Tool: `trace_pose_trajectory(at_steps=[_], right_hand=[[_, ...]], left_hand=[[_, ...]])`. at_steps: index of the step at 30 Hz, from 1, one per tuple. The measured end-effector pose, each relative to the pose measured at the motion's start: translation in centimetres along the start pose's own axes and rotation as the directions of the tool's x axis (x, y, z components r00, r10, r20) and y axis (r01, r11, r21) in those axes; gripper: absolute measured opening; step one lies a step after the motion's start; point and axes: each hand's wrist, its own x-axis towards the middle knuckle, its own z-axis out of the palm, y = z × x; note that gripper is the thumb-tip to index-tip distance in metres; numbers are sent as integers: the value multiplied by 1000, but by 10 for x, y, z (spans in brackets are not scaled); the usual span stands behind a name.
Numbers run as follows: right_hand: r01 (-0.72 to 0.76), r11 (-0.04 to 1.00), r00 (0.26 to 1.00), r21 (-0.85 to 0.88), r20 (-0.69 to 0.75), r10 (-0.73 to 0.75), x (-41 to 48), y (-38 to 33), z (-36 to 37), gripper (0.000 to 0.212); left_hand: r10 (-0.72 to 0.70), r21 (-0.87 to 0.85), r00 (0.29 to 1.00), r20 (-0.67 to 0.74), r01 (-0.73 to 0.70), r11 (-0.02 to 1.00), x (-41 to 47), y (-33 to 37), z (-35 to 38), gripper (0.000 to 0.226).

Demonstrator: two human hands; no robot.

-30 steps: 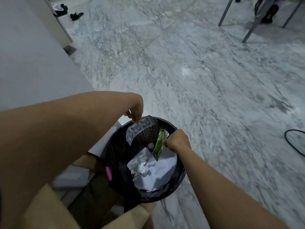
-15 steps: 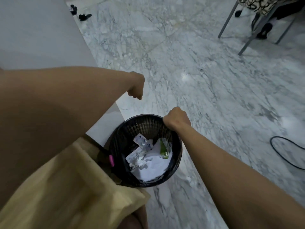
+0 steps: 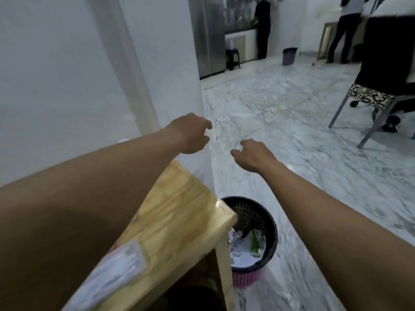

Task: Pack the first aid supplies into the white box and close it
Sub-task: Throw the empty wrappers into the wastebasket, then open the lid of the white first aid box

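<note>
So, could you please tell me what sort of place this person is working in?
Likely a shared indoor space, perhaps an office pantry or kitchen area: a marble floor, a tall steel fridge, and a wooden table with a black waste bin beside it.

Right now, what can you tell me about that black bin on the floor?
The black mesh wastebasket is round, looks plastic, and stands upright on the marble floor beside the wooden table, whose corner hides part of it. A pink band shows at its base. Inside lie crumpled white paper and a green wrapper.
</note>
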Motion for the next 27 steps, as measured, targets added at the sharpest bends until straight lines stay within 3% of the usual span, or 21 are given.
trace_pose_trajectory(at_steps=[12,20,27], right_hand=[[311,942,948,-129,-34,-318,-95,-130,-43,61],[530,835,844,-147,-1,-536,-158,-218,-13,56],[676,725,737,-133,80,-672,-214,-268,25,55]], left_hand=[[-318,17,926,-202,328,945,-199,-65,-92,49],[-537,-27,814,-222,545,838,-324,-95,-97,49],[-651,-78,727,-218,652,754,-408,-98,-88,48]])
